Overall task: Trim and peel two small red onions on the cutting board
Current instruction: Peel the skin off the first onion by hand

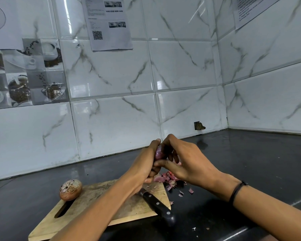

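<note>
Both hands are raised above the far end of the wooden cutting board. My left hand grips a small purple-red onion, of which only a sliver shows between the fingers. My right hand pinches at the same onion from the right. A second, unpeeled onion with dry brown skin lies on the board's left corner by its handle slot. A black-handled knife lies on the board's right edge, its blade hidden under my left forearm.
A pile of pink onion skins and trimmings lies on the dark countertop just past the board, with scattered flakes to the right. White marble-look tiled walls meet in a corner at the back right. Papers hang on the walls.
</note>
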`<state>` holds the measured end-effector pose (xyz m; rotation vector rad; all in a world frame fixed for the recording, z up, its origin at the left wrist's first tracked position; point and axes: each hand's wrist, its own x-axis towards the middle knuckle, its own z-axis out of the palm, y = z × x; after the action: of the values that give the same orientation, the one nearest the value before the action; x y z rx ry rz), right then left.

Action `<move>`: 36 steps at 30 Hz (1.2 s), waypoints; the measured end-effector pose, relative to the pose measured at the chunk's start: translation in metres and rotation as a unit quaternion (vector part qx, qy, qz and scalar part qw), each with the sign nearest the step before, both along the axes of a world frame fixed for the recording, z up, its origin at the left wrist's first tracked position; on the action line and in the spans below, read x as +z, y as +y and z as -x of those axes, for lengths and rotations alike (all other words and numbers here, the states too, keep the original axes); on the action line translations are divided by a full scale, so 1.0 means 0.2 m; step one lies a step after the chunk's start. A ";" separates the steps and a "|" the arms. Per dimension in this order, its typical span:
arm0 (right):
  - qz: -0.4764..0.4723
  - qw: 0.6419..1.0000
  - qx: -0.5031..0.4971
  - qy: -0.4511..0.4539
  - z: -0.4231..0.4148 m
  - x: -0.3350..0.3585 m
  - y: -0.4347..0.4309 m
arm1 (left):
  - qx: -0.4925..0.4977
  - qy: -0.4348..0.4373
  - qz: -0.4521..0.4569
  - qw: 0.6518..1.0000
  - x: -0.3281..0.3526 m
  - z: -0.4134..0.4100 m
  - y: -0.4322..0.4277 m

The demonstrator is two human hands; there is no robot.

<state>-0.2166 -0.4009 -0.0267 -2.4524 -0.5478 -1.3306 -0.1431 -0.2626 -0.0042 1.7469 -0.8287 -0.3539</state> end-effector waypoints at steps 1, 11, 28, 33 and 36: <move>-0.006 1.000 -0.007 -0.004 0.00 0.00 -0.01 | 0.000 -0.007 0.002 1.000 0.00 0.00 0.00; 0.014 1.000 0.010 0.006 0.02 0.01 0.01 | 0.036 -0.003 -0.004 0.999 -0.01 0.01 -0.01; 0.039 0.997 -0.059 0.001 0.02 0.00 -0.03 | 0.019 0.006 0.033 0.999 0.01 0.02 0.00; 0.043 0.993 -0.112 -0.009 0.03 0.00 -0.02 | 0.017 -0.013 0.057 0.998 0.01 0.02 0.00; 0.022 0.993 -0.117 -0.001 0.02 -0.01 -0.02 | 0.021 -0.041 0.065 0.997 0.02 0.01 0.00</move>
<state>-0.2201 -0.4057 -0.0277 -2.6167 -0.2996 -1.4221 -0.1448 -0.2636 -0.0008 1.6644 -0.8539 -0.1975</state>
